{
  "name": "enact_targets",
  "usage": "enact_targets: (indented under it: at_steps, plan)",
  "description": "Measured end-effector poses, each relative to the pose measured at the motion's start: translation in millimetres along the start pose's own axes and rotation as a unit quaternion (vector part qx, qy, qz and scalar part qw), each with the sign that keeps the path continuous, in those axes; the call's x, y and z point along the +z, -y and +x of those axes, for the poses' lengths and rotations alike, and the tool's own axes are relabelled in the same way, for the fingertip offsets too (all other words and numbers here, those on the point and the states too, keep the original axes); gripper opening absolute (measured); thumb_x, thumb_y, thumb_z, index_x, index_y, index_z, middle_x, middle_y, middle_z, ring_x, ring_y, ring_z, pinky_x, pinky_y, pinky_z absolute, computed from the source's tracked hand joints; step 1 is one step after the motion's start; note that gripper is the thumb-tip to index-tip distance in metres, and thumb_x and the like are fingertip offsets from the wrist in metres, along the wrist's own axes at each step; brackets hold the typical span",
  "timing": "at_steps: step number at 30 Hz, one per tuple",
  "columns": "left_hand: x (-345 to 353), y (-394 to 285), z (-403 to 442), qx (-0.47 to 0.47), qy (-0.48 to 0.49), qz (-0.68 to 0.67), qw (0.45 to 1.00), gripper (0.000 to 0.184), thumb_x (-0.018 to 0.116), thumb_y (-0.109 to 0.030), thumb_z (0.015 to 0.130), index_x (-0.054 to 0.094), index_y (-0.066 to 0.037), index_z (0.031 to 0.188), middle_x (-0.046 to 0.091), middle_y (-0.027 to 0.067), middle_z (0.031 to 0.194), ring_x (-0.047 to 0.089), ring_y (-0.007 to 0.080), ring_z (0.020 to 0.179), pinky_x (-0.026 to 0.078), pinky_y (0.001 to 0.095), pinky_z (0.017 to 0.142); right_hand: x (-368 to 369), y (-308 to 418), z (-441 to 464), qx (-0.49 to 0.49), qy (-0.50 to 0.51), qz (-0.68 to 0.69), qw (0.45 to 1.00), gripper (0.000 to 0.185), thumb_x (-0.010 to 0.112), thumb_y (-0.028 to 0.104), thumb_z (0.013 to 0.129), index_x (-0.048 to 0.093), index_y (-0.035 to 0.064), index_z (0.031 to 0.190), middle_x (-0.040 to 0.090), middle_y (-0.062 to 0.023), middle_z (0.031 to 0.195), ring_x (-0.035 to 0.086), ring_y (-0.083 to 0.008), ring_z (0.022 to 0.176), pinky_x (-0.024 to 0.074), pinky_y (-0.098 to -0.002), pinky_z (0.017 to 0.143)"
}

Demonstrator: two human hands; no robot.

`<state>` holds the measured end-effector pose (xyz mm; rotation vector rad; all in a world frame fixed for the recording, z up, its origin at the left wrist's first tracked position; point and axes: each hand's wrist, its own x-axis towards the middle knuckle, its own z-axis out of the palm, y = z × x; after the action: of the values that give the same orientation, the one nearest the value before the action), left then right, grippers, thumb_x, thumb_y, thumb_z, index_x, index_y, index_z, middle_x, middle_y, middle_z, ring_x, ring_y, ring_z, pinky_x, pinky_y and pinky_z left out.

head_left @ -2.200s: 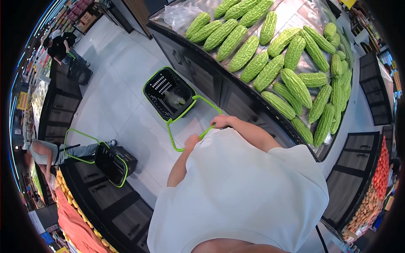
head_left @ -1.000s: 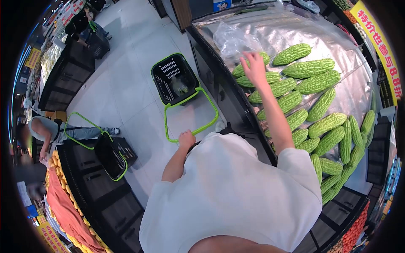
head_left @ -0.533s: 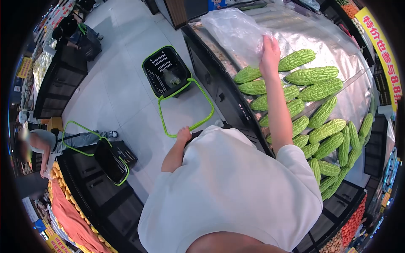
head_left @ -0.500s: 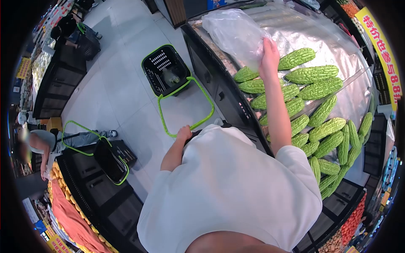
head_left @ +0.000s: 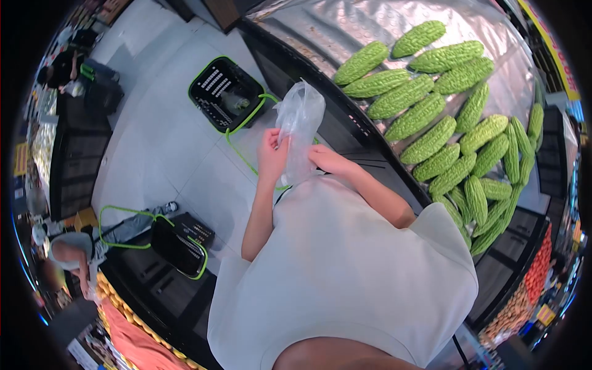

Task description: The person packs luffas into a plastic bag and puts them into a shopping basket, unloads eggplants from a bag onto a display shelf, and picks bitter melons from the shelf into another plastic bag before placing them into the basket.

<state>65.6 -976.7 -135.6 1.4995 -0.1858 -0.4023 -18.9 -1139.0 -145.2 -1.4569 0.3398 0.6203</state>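
A thin clear plastic bag (head_left: 301, 117) hangs in front of my white shirt, between my two hands. My left hand (head_left: 271, 151) pinches its left side, and my right hand (head_left: 330, 159) grips its right edge near the lower end. Beyond the bag stands a black shopping basket (head_left: 206, 111) with a green handle, partly hidden by my hands and the bag. Inside the basket lies a clear bag (head_left: 235, 100) with something green in it. To the right, several bitter melons (head_left: 404, 97) rest in rows on a silver-lined display stand (head_left: 320, 31).
The dark side of the stand (head_left: 280, 55) runs close along my right. At lower left, a person (head_left: 74, 253) reaches over yellow produce beside another black basket (head_left: 179, 246). A second person (head_left: 61, 68) is at far left. Red produce (head_left: 538, 271) lies at lower right.
My right hand has brought the plastic bag from over the melons to in front of my body. My left hand has left the basket's handle and taken hold of the bag.
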Motion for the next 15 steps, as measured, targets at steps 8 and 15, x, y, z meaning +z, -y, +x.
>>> enact_targets:
  at_steps: [8,15]
  plan:
    - [18.7,-23.1,-13.1,0.033,0.038,0.195,0.979,0.026,0.071,-0.009,0.075,0.055,-0.004,0.094,0.061,0.0093,0.077,0.058,0.0187,0.064,0.045,0.0326,0.058,-11.3,18.0,-71.6,-0.123,-0.393,-0.032,0.911,0.049,0.066,0.028,0.087,0.050,0.0024,0.126,0.049,-0.0174,0.126,0.056,-0.0229,0.105,0.0464,-0.0353,0.089]
    - [70.8,-37.0,-35.3,0.119,0.143,0.203,0.961,0.031,0.077,-0.016,0.072,0.052,-0.003,0.085,0.051,0.0045,0.067,0.048,0.0147,0.059,0.039,0.0308,0.054,16.4,-17.0,-131.3,-0.111,-0.469,0.070,0.873,0.027,0.060,0.010,0.087,0.059,0.0031,0.113,0.056,0.0021,0.066,0.052,-0.0057,0.057,0.0447,-0.0212,0.056]
